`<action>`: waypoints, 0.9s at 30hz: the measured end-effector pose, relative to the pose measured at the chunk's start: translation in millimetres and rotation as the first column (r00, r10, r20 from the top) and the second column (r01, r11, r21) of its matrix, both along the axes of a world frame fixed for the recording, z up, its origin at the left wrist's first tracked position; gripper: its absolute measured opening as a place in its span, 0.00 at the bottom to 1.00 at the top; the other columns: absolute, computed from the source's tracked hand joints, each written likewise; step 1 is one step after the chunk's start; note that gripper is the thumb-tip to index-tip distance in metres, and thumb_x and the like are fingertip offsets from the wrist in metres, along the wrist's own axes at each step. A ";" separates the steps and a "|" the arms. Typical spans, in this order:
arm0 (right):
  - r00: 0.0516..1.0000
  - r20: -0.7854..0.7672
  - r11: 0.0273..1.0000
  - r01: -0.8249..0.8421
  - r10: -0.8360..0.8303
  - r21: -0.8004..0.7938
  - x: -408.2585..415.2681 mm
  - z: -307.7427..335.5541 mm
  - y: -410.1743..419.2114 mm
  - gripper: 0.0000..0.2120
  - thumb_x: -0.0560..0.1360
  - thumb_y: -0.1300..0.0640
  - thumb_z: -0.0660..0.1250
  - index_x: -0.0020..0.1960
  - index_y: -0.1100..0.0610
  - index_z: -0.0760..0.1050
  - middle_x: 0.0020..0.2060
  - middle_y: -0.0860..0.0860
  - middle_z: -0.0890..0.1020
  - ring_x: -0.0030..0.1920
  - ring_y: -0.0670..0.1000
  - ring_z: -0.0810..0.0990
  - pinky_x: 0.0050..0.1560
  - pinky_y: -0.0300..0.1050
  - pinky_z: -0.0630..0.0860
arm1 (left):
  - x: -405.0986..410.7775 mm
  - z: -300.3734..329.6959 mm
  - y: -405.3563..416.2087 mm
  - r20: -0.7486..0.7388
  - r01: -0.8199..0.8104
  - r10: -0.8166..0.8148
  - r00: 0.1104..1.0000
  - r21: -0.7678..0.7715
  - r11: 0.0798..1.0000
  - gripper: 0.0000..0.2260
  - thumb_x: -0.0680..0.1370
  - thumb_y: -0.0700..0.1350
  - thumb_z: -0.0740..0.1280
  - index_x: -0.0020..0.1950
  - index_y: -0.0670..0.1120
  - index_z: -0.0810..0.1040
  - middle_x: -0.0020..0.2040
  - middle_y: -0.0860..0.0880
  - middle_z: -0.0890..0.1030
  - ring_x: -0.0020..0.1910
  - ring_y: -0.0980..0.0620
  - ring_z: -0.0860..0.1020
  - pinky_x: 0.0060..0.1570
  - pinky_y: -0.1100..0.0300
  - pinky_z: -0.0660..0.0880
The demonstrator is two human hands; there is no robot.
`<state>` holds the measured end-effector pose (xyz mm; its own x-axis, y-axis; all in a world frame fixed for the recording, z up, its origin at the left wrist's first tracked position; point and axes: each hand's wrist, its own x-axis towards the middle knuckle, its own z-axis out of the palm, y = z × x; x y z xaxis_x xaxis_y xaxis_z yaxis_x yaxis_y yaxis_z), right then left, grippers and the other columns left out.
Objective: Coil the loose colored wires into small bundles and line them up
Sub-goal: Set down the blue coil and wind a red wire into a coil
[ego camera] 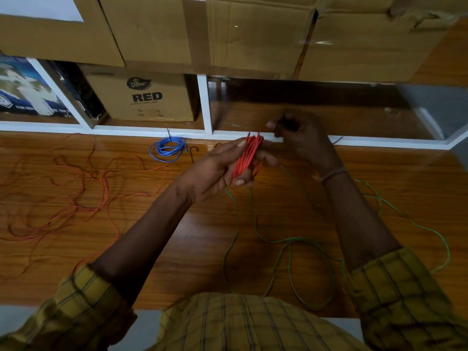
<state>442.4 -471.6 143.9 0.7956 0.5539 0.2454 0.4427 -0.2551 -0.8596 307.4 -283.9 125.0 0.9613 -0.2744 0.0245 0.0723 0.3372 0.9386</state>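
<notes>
red coil [247, 155] in left fingers [240, 182]; right fingers' [272, 125] curled grip unclear, blurred

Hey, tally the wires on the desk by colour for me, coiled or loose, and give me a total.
Red coil, gripped in the left hand: 1
Blue coiled bundle by the shelf edge: 1
Loose orange-red tangle on the left: 1, strand count unclear
Loose green wire on the right: 1, possibly more strands
Total: 4 colour groups

left hand [222, 168] gripping, right hand [301, 138] curled
</notes>
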 end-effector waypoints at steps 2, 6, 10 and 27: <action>0.999 -0.042 1.000 0.003 -0.004 -0.020 -7.9 -15.7 4.0 0.10 0.80 0.55 0.70 0.53 0.61 0.83 0.46 0.62 0.84 0.47 0.53 0.83 0.48 0.57 0.79 | 0.7 4.9 -0.1 0.006 -0.030 0.030 1.000 -0.103 0.994 0.22 0.90 0.43 0.47 0.78 0.30 0.63 0.66 0.33 0.77 0.28 0.57 0.73 0.43 0.56 0.79; 0.997 0.050 0.982 -0.049 0.059 -0.182 -31.2 -37.3 11.1 0.07 0.82 0.53 0.67 0.49 0.44 0.82 0.38 0.44 0.84 0.39 0.43 0.82 0.42 0.47 0.77 | 8.1 10.7 4.5 0.010 -0.145 0.153 0.988 -0.268 0.952 0.22 0.90 0.44 0.47 0.77 0.33 0.66 0.67 0.39 0.81 0.31 0.58 0.76 0.45 0.58 0.81; 0.985 0.062 0.946 -0.134 0.159 -0.294 -52.9 -49.3 20.5 0.11 0.82 0.52 0.67 0.46 0.56 0.81 0.32 0.54 0.79 0.32 0.49 0.77 0.37 0.47 0.73 | 24.2 4.3 13.5 0.012 -0.291 0.307 0.952 -0.281 0.915 0.21 0.90 0.47 0.50 0.76 0.35 0.66 0.73 0.38 0.77 0.42 0.55 0.85 0.54 0.55 0.82; 0.960 -0.106 0.916 -0.278 0.258 -0.289 -65.3 19.2 5.1 0.08 0.82 0.56 0.68 0.45 0.55 0.81 0.25 0.51 0.78 0.21 0.47 0.73 0.22 0.39 0.69 | 12.3 -22.8 24.3 0.340 -0.510 0.382 0.860 0.612 0.604 0.15 0.90 0.45 0.54 0.72 0.39 0.71 0.59 0.50 0.83 0.39 0.58 0.82 0.49 0.68 0.73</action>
<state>377.1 -466.6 163.0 0.6153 0.7882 -0.0111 0.4764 -0.3830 -0.7914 319.7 -259.6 102.3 0.9671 0.1840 0.1759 -0.0830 -0.4252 0.9013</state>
